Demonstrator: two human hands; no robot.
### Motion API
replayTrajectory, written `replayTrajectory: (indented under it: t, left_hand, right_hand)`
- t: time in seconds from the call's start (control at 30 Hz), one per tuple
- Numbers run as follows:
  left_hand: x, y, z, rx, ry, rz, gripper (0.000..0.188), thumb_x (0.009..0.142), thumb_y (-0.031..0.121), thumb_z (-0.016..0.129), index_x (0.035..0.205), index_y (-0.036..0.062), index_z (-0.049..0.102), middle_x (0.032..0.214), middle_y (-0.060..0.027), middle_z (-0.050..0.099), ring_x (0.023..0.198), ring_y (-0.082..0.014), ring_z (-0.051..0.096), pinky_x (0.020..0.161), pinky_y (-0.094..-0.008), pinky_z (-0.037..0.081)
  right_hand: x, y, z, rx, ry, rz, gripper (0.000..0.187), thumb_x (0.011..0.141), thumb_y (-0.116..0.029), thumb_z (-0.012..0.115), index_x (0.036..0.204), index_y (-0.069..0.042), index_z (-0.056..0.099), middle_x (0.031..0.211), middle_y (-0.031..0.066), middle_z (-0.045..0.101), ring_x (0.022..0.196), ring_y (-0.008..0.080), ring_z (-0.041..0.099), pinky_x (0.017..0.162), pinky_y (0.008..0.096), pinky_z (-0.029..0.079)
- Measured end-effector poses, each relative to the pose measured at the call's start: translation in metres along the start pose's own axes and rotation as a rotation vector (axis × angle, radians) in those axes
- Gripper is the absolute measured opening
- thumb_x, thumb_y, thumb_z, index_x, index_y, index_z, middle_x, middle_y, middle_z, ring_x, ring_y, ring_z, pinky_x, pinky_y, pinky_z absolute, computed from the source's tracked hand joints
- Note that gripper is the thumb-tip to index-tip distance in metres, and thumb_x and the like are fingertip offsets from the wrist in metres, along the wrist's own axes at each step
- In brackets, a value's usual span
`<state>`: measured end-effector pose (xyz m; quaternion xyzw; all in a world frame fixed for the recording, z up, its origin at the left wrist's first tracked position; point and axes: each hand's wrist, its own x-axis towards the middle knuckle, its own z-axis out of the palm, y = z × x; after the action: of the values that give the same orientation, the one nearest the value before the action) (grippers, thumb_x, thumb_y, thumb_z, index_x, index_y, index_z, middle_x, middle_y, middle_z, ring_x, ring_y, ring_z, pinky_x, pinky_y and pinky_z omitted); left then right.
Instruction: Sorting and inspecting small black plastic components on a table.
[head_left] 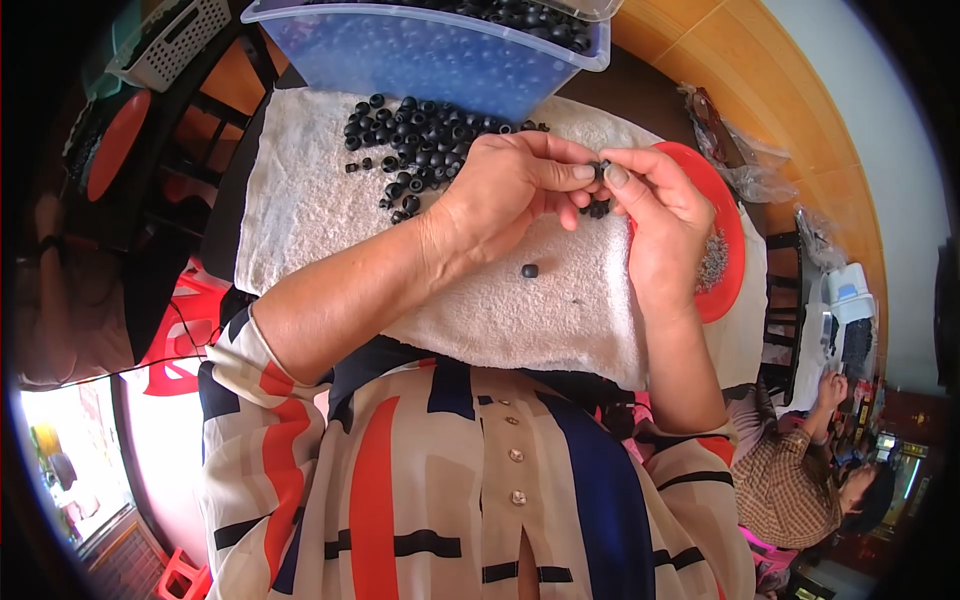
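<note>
Over a white towel (470, 310), my two hands meet at a small black part (599, 170). My left hand (510, 185) pinches it between thumb and forefinger from one side. On the other side, my right hand (660, 205) closes its thumb and fingertips on the same part. Fingers cover much of it, so its exact kind does not show. Just below the fingertips lie a few small black pieces (597, 209). A single black bead-like cap (530, 271) rests alone on the towel. Left of my left hand spreads a pile of round, hollow black caps (420, 135).
Behind the pile stands a translucent blue bin (420, 60) filled with more black caps. A red plate (735, 270) with small grey metal bits (712, 262) sits beside my right hand. Another person (800, 480) works at the far right. A white basket (180, 45) stands at upper left.
</note>
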<state>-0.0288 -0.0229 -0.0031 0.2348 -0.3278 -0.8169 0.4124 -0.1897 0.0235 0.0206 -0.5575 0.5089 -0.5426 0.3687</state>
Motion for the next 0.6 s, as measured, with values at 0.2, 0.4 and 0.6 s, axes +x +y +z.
replayTrajectory:
  t: [0.2,0.4,0.6]
  left_hand:
    - [-0.002,0.001,0.001,0.019,0.037,0.002,0.012,0.090,-0.001,0.061,0.097,-0.0105,0.062,0.084,-0.0168,0.067,0.071,-0.0212,0.065,0.058,-0.0301,0.054]
    - [-0.001,-0.001,0.001,0.037,0.036,-0.018,0.014,0.091,-0.001,0.060,0.102,-0.0083,0.062,0.088,-0.0143,0.065,0.077,-0.0204,0.065,0.061,-0.0300,0.053]
    - [-0.002,-0.002,0.004,0.085,0.078,0.069,0.009,0.084,-0.007,0.064,0.093,-0.0083,0.063,0.082,-0.0139,0.065,0.067,-0.0200,0.063,0.053,-0.0297,0.052]
  right_hand:
    - [-0.006,0.011,0.010,-0.033,0.063,-0.154,0.010,0.090,-0.001,0.063,0.099,0.002,0.065,0.086,0.0032,0.065,0.075,0.0083,0.060,0.067,0.0226,0.048]
    - [-0.005,0.017,0.007,-0.222,0.060,-0.440,0.006,0.090,0.003,0.061,0.096,0.003,0.063,0.083,0.0049,0.059,0.074,0.0107,0.058,0.067,0.0236,0.048]
    - [-0.006,0.017,0.004,-0.273,0.064,-0.364,0.007,0.088,0.003,0.062,0.095,0.002,0.063,0.082,0.0065,0.060,0.073,0.0118,0.059,0.065,0.0239,0.047]
